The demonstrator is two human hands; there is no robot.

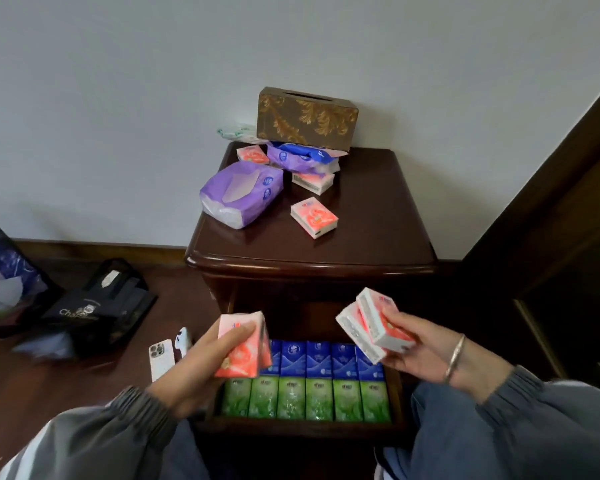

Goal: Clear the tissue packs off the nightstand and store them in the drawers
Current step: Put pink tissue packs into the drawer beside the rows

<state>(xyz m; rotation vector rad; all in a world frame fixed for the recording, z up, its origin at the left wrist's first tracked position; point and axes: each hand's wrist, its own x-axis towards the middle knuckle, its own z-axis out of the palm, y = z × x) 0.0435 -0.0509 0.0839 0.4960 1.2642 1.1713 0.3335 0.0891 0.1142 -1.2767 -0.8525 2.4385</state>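
Observation:
My left hand [201,368] grips pink tissue packs [245,344] above the left end of the open drawer [400,400]. My right hand [420,348] holds two pink packs [374,323] above the drawer's right end. Inside the drawer stand a row of blue packs [329,360] and a row of green packs [305,398]. On the dark wooden nightstand [378,237] lie a single pink pack [314,217], a large purple soft pack [241,194], and a pile of purple, blue and pink packs [305,164] under a brown and gold tissue box [307,119].
On the floor to the left lie a white phone [161,358], a small white device [184,339], a black bag [101,306] and a bin with a blue liner [4,282]. Dark wooden furniture [551,220] stands on the right. My knees flank the drawer.

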